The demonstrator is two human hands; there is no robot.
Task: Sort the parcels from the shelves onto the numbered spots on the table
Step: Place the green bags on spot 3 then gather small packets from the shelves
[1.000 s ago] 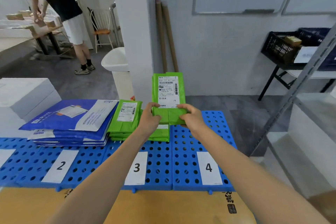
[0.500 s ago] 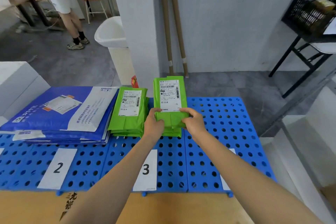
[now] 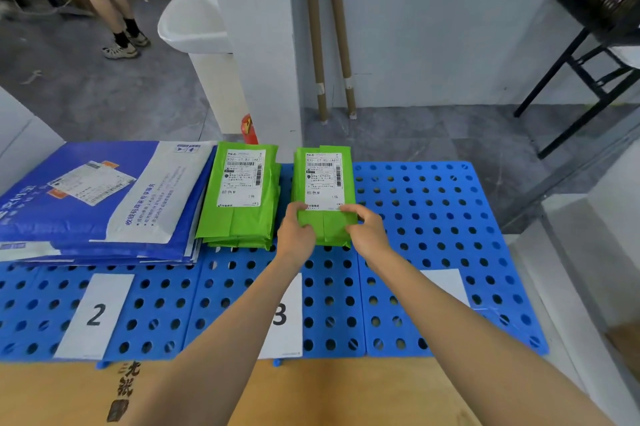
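Green parcel (image 3: 328, 227), white barcode label (image 3: 323, 180) face up.
Pinched at near edge between left hand (image 3: 295, 232) and right hand (image 3: 367, 231), thumbs on top.

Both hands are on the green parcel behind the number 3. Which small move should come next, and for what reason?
Probably release it and draw both hands back. The green parcel lies flat, label up, behind the card 3 and beside the other green stack, so it seems to be placed. The left hand and the right hand only pinch its near end.
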